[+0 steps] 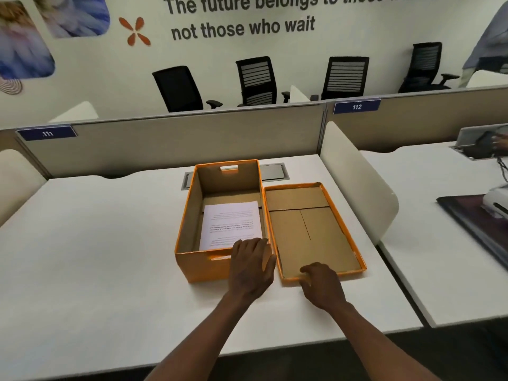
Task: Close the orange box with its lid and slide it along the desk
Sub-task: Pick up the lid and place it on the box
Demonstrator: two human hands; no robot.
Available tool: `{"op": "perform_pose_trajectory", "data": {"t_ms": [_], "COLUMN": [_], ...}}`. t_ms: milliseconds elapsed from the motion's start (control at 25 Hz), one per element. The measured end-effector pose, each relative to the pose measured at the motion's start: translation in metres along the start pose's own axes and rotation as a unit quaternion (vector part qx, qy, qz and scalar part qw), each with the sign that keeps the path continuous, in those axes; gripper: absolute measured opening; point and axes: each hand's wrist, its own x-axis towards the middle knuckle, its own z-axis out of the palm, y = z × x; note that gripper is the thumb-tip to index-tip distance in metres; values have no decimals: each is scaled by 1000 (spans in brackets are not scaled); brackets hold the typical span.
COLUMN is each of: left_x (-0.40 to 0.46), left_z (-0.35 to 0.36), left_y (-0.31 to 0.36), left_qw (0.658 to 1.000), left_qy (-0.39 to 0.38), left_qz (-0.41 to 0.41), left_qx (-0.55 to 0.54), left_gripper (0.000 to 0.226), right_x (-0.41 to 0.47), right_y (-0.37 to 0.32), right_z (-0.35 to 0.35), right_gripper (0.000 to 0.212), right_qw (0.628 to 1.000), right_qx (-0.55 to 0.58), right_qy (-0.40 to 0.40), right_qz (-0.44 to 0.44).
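Note:
An open orange box (192, 266) stands in the middle of the white desk (90, 257), with a printed sheet of paper (232, 224) lying inside. Its orange lid (308, 229) lies upside down on the desk, touching the box's right side. My left hand (253, 266) rests flat over the box's near right corner, fingers spread. My right hand (321, 287) touches the lid's near edge, fingertips curled over the rim. Whether it grips the rim I cannot tell.
A grey cable hatch (275, 173) sits in the desk behind the box. A grey partition (170, 141) runs along the back and a white divider (357, 182) stands to the right. The neighbouring desk holds a dark mat (478, 224). Black chairs (255, 81) stand beyond.

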Motion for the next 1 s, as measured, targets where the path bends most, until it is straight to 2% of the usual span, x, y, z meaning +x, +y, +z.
{"op": "perform_pose_trajectory", "data": {"t_ms": [120, 280, 440, 520, 600, 680, 760, 800, 840, 880, 920, 1000], "left_x": [-1, -4, -17, -22, -23, -19, -6, 1, 10, 16, 19, 18], "left_z": [5, 6, 7, 3, 2, 2, 0, -2, -5, -6, -7, -7], "left_y": [-1, 9, 37, 51, 63, 73, 78, 79, 77, 75, 73, 72], "left_qw": [1000, 1000, 984, 968, 931, 877, 783, 723, 678, 657, 656, 684], "left_qy": [9, 16, 129, 113, 25, -76, -157, -176, -179, -174, -167, -145], "left_qz": [14, -12, -30, -99, -234, -348, -417, -439, -452, -459, -459, -443], "left_qx": [13, -8, -120, -199, -278, -322, -433, -504, -551, -573, -576, -561], "left_gripper": [38, 46, 36, 23, 28, 46, 50, 43, 37, 31, 29, 33], "right_x": [6, 12, 14, 15, 16, 15, 9, 5, 1, -3, -6, -7], "right_y": [4, 10, 14, 12, 12, 14, 14, 12, 10, 8, 6, 4], "right_z": [2, 4, -2, -14, -29, -42, -52, -56, -60, -63, -68, -81], "right_gripper": [23, 22, 11, 11, 14, 15, 15, 15, 16, 15, 15, 18], "right_qw": [999, 998, 994, 987, 979, 971, 964, 962, 962, 964, 966, 963], "right_qx": [-38, -43, 40, 75, 98, 124, 158, 176, 190, 198, 202, 234], "right_qy": [8, 8, 67, 106, 145, 171, 174, 162, 143, 119, 92, 36], "right_qz": [-29, -55, -80, -93, -103, -112, -126, -130, -132, -134, -136, -127]}}
